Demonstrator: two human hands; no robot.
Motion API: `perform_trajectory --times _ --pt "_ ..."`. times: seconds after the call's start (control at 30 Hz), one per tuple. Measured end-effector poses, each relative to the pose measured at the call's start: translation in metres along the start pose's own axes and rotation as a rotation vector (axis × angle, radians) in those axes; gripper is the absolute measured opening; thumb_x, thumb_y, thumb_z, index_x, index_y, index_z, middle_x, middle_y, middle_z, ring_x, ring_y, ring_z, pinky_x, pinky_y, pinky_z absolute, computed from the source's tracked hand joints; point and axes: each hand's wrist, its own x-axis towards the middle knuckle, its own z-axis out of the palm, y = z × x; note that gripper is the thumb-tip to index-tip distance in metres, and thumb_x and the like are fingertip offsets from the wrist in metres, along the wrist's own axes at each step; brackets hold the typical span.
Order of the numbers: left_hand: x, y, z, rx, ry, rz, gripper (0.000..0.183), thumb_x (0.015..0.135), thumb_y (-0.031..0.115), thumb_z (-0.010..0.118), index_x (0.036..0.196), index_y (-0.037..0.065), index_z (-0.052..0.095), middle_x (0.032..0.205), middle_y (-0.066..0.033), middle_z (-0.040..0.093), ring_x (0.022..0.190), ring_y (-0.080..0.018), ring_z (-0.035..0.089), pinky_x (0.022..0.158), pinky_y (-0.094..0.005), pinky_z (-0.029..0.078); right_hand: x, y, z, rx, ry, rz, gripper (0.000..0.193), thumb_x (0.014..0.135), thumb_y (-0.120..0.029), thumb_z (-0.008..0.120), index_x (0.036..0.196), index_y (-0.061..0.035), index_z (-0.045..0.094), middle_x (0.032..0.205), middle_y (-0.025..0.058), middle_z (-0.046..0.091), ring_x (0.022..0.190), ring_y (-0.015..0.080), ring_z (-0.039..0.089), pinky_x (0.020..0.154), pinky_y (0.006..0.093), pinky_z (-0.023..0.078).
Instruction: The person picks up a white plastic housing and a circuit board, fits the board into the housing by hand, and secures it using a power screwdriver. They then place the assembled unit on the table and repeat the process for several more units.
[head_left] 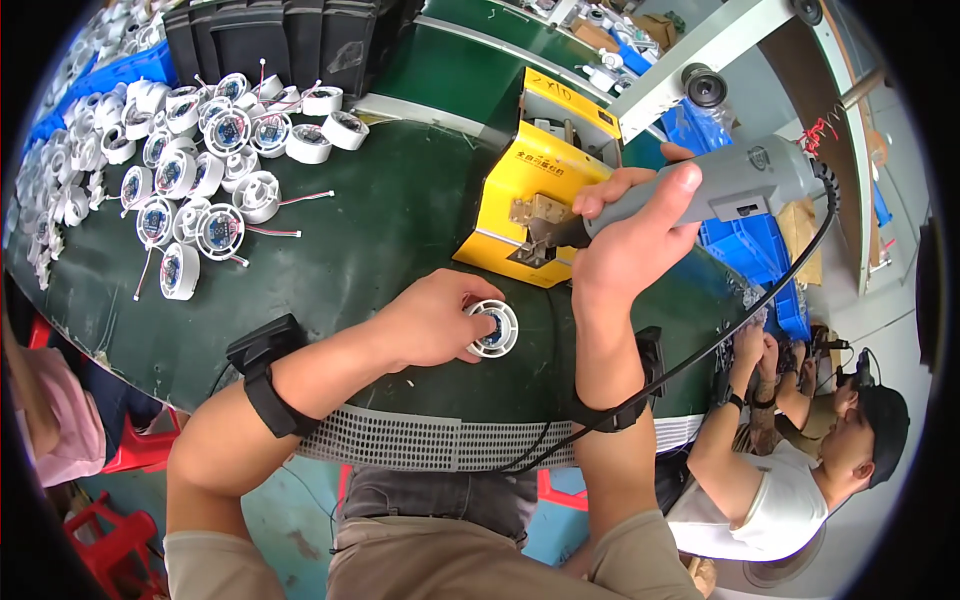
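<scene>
My left hand [435, 320] holds a round white plastic housing [507, 318] down on the green table, a finger inside its ring near a dark circuit board. Gripped in my right hand [637, 222] is a grey electric screwdriver [735, 185] with a black cord. Its nose points left into the metal outlet of a yellow screw feeder [510, 190]; the tip itself is hidden there. At the left of the table lie several more white housings [220, 232] with blue circuit boards, many with thin wires sticking out.
A black crate [270, 50] stands behind the housings. White parts heap up along the far left. Blue bins [745, 250] sit beyond the feeder. A co-worker [770, 480] works at the right; another person [65, 410] sits at left. The screwdriver's cord [720, 340] crosses my right forearm.
</scene>
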Motion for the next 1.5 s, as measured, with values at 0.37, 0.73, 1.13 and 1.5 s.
perform_trajectory --times 0.37,0.73,1.13,1.5 --pt "-0.003 0.005 0.001 0.004 0.033 -0.032 0.030 0.087 0.000 0.058 0.116 -0.006 0.059 0.101 -0.0142 0.063 0.082 -0.0178 0.065 0.067 -0.0277 0.060 0.000 0.002 0.000 -0.001 -0.018 0.010 0.044 0.098 -0.045 0.045 0.106 -0.0022 0.044 0.057 0.0080 0.046 0.043 0.0167 0.045 0.045 0.0329 0.042" --pt "0.000 0.004 0.001 0.027 0.048 -0.024 0.030 0.088 0.002 0.058 0.117 -0.006 0.058 0.102 -0.0142 0.063 0.082 -0.0180 0.065 0.067 -0.0277 0.060 -0.001 -0.001 -0.003 0.014 -0.005 0.032 0.044 0.098 -0.047 0.043 0.105 -0.0034 0.043 0.058 0.0085 0.046 0.043 0.0171 0.044 0.045 0.0331 0.042" --pt "0.002 0.001 -0.001 -0.015 0.094 -0.008 0.031 0.089 0.000 0.057 0.118 -0.009 0.056 0.102 -0.0145 0.062 0.087 -0.0186 0.064 0.069 -0.0289 0.061 -0.008 -0.003 -0.006 0.024 -0.087 0.034 0.043 0.099 -0.045 0.044 0.107 -0.0020 0.043 0.058 0.0077 0.045 0.044 0.0163 0.044 0.045 0.0329 0.041" --pt "0.004 0.002 -0.004 -0.035 0.134 0.010 0.030 0.089 0.001 0.057 0.117 -0.010 0.056 0.101 -0.0135 0.062 0.087 -0.0185 0.064 0.071 -0.0287 0.061 -0.055 -0.021 -0.012 0.150 -0.220 0.196 0.061 0.095 -0.058 0.039 0.116 -0.0004 0.037 0.061 0.0071 0.047 0.045 0.0154 0.044 0.044 0.0305 0.042"
